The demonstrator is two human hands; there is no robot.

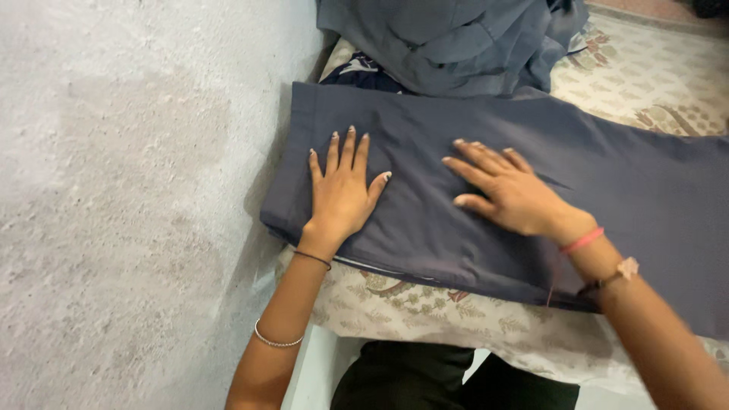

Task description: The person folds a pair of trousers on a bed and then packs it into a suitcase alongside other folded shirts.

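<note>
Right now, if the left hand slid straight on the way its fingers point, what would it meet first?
The left hand lies flat on the dark grey cloth. Straight ahead it would probably reach the heap of blue-grey clothes, though depth is unclear.

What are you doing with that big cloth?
A person is pressing both hands flat on a dark grey-blue folded cloth that lies across a flower-patterned sheet. The left hand rests near the cloth's end by the rough grey wall, and the right hand lies beside it, fingers spread. More grey clothes sit in a crumpled pile just beyond.
</note>
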